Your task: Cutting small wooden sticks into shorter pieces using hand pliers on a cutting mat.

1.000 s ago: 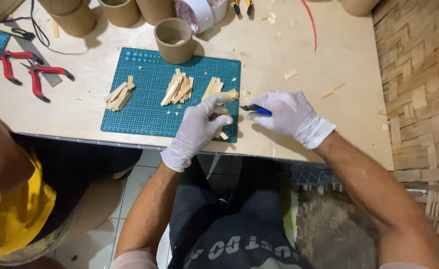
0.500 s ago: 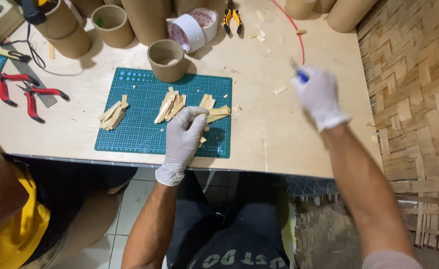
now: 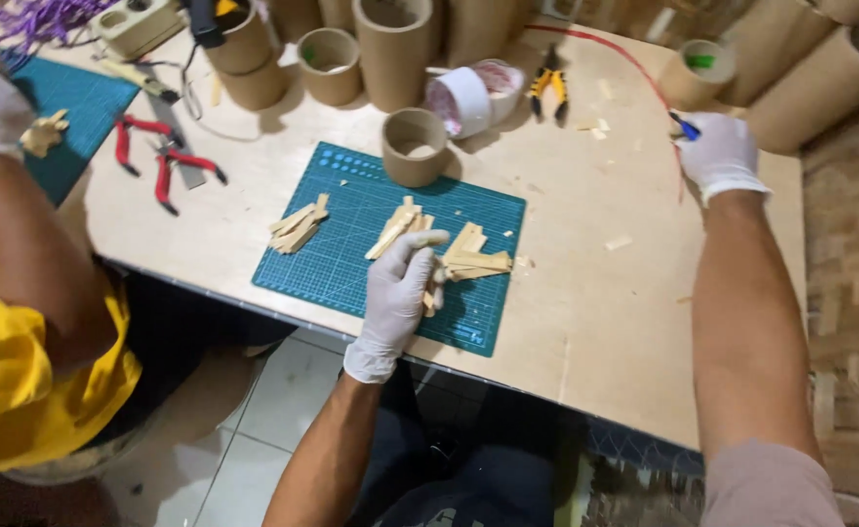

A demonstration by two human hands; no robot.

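Centrally, the green cutting mat [image 3: 351,259] sits at the table's near edge — left hand [image 3: 397,293] on it, fingers curled shut on small wooden strips [image 3: 475,259] to steady them — right hand [image 3: 720,154] far right of mat, pinching a blue-tipped tool [image 3: 684,124].

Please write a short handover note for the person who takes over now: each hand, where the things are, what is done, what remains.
Left hand: gloved, resting on wooden sticks on the green cutting mat.
Right hand: gloved, reaching to the table's far right, gripping a small blue tool.
Done: three small piles of cut sticks lie on the mat; a short cardboard tube stands at its far edge.
Left: the pile under the left hand appears unfinished.
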